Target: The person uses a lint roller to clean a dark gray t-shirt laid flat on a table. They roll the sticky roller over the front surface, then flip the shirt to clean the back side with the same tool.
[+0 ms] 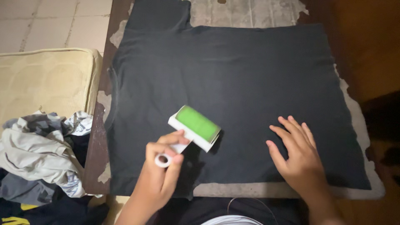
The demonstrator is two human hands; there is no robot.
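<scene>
A black T-shirt [233, 83] lies spread flat over a worn table [96, 146]. My left hand [160, 175] grips the white handle of a lint roller [195, 127] with a green roll, whose head rests on the shirt near its lower left part. My right hand [298, 156] lies flat on the shirt to the right, fingers spread, pressing the fabric down.
A heap of crumpled clothes [37, 154] in grey, white and dark colours sits at the left, beside the table. Behind it lies a pale yellow mattress [46, 81]. The table's top is peeling along its right edge [358, 121]. Tiled floor shows at top left.
</scene>
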